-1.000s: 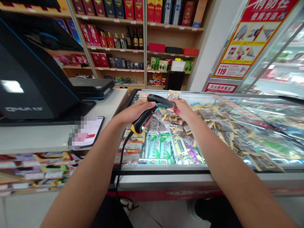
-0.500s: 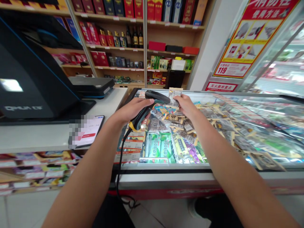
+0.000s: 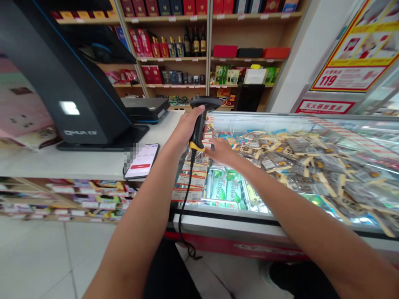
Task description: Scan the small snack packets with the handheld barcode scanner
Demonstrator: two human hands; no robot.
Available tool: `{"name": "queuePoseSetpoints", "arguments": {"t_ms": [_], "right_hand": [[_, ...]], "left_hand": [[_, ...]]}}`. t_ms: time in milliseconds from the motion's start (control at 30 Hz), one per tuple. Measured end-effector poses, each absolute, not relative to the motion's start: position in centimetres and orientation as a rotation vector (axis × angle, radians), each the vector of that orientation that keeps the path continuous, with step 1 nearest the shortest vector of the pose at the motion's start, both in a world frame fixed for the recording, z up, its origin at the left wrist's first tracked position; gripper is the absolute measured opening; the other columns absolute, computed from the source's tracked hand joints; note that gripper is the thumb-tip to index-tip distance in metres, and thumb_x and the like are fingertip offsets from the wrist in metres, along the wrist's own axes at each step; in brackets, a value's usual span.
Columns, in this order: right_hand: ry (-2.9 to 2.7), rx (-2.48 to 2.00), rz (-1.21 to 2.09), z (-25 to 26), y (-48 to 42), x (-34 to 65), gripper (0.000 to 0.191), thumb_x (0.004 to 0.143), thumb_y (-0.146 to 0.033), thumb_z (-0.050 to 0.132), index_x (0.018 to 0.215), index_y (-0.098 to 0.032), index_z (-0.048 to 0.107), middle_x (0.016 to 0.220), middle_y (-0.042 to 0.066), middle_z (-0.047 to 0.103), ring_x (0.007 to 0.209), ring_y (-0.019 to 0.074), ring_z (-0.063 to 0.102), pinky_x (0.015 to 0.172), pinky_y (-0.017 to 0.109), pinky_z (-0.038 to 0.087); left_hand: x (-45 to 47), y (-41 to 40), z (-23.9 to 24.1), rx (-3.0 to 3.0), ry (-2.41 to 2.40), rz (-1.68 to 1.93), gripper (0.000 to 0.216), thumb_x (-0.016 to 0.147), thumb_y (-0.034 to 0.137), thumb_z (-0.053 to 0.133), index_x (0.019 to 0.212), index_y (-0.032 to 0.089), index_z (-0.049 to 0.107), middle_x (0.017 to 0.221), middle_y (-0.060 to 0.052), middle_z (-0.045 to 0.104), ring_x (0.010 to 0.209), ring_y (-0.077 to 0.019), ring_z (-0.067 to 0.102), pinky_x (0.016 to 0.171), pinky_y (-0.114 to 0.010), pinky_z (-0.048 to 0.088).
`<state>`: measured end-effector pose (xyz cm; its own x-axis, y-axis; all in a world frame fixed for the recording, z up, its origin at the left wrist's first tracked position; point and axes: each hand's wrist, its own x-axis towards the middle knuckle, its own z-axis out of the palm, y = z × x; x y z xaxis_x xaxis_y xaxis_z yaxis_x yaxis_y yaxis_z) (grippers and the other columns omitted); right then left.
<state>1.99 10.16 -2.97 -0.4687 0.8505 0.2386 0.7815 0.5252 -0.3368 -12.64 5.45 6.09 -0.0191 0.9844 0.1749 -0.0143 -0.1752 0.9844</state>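
Observation:
My left hand [image 3: 188, 126] is wrapped around the handle of a black and yellow barcode scanner [image 3: 199, 129], its thumb up near the scanner's head. The scanner stands nearly upright above the freezer's left end, and a black cable [image 3: 188, 195] hangs from its base. Just right of the handle's yellow end is my right hand [image 3: 222, 150], fingers apart and stretched toward the left. No packet shows in it; whether its fingertips touch the scanner I cannot tell. Many small brown and clear snack packets [image 3: 276, 161] lie spread on the freezer's glass top, right of my hands.
Under the glass of the chest freezer [image 3: 224, 222] are green packs [image 3: 222, 187]. Left of it, a white counter [image 3: 93, 164] bears a phone [image 3: 142, 161], a black checkout terminal [image 3: 84, 83] and a scale [image 3: 145, 109]. Shelves with boxes and bottles [image 3: 195, 41] stand behind.
The small packet that was in my right hand is out of sight. That hand has moved left, close to the scanner's handle. The scanner has turned more upright, and the view has shifted left.

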Motion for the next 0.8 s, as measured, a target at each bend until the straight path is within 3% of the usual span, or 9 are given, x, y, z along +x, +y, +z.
{"name": "queuePoseSetpoints", "arguments": {"t_ms": [133, 300, 400, 500, 600, 800], "right_hand": [[-2.358, -1.475, 0.356, -4.1, 8.7, -0.9, 0.061, 0.087, -0.067, 0.053, 0.127, -0.022, 0.059, 0.133, 0.018, 0.05, 0.13, 0.0438, 0.041, 0.102, 0.055, 0.036], [-2.187, -1.372, 0.671, -3.8, 9.0, 0.3, 0.058, 0.069, -0.049, 0.081, 0.113, -0.018, 0.059, 0.12, 0.014, 0.058, 0.118, 0.035, 0.052, 0.098, 0.048, 0.043], [-1.899, -1.188, 0.998, -3.1, 9.6, 1.6, 0.058, 0.062, -0.035, 0.089, 0.108, -0.019, 0.056, 0.108, 0.008, 0.064, 0.099, 0.0259, 0.063, 0.085, 0.041, 0.053], [-1.518, -1.119, 1.273, -1.9, 10.4, 3.3, 0.047, 0.066, -0.025, 0.087, 0.099, -0.022, 0.055, 0.092, 0.001, 0.066, 0.078, 0.0181, 0.065, 0.067, 0.033, 0.057], [-1.265, -1.034, 1.4, -0.5, 11.5, 5.6, 0.029, 0.073, -0.019, 0.083, 0.09, -0.021, 0.059, 0.08, -0.002, 0.064, 0.065, 0.0116, 0.062, 0.059, 0.024, 0.055], [-1.206, -0.99, 1.291, 0.6, 13.9, 9.4, 0.016, 0.074, -0.015, 0.083, 0.078, -0.016, 0.068, 0.063, -0.004, 0.058, 0.052, 0.0072, 0.053, 0.05, 0.018, 0.049]], "left_hand": [[-12.4, 5.5, 6.0, 1.31, 1.131, 1.357, 0.039, 0.089, 0.056, 0.051, 0.081, 0.019, 0.058, 0.055, 0.0, 0.06, 0.04, -0.0112, 0.052, 0.042, -0.022, 0.041], [-12.1, 5.4, 6.0, 1.336, 1.148, 1.326, 0.039, 0.088, 0.057, 0.051, 0.08, 0.019, 0.058, 0.056, 0.0, 0.059, 0.04, -0.011, 0.052, 0.041, -0.022, 0.04], [-12.1, 5.3, 6.0, 1.333, 1.142, 1.311, 0.039, 0.087, 0.057, 0.053, 0.077, 0.019, 0.057, 0.056, -0.001, 0.059, 0.039, -0.0113, 0.052, 0.04, -0.022, 0.04], [-12.3, 5.3, 6.1, 1.343, 1.133, 1.281, 0.04, 0.087, 0.056, 0.052, 0.072, 0.02, 0.056, 0.054, -0.002, 0.06, 0.039, -0.0121, 0.052, 0.038, -0.023, 0.04], [-12.4, 5.5, 6.0, 1.373, 1.136, 1.269, 0.04, 0.087, 0.056, 0.052, 0.07, 0.02, 0.057, 0.055, -0.003, 0.061, 0.039, -0.0117, 0.052, 0.036, -0.022, 0.039], [-11.9, 5.7, 5.9, 1.391, 1.162, 1.243, 0.039, 0.086, 0.053, 0.054, 0.068, 0.019, 0.057, 0.054, -0.004, 0.06, 0.04, -0.0123, 0.053, 0.038, -0.022, 0.042]]}}
